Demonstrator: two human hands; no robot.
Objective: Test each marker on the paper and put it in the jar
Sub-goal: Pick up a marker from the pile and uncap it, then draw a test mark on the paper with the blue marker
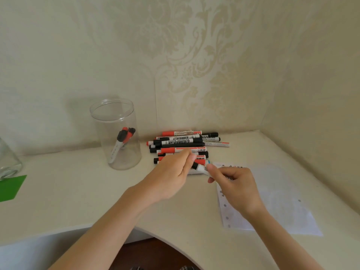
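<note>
we hold one marker (200, 168) between both hands, just in front of the pile and at the far left corner of the paper (272, 195). our left hand (173, 176) pinches its black cap end with thumb and fingertips curled round it; our right hand (235, 184) pinches the white barrel, the rest of which is hidden in the curled fingers. the marker's long axis runs from far left, at the cap, to near right, into the right hand, so a pull along that line would part cap and barrel; whether the cap is going on or coming off we cannot tell.

the paper lies directly under and to the right of the right hand, so that hand is nearer for the test stroke. a row of small marks sits along its far edge. the jar (116, 133) stands upright well to the left and a little farther off, nearer the left hand, its mouth open.

counting: one marker in hand; in the jar we judge two or three, red and black caps leaning together, too overlapped to be sure. the pile (185, 145) against the wall holds roughly a dozen black- and red-capped markers lying left to right, stacked too tight for an exact count. one sheet of paper, one jar, plus part of a second glass vessel (7, 162) and a green card (11, 188) at the far left edge.
</note>
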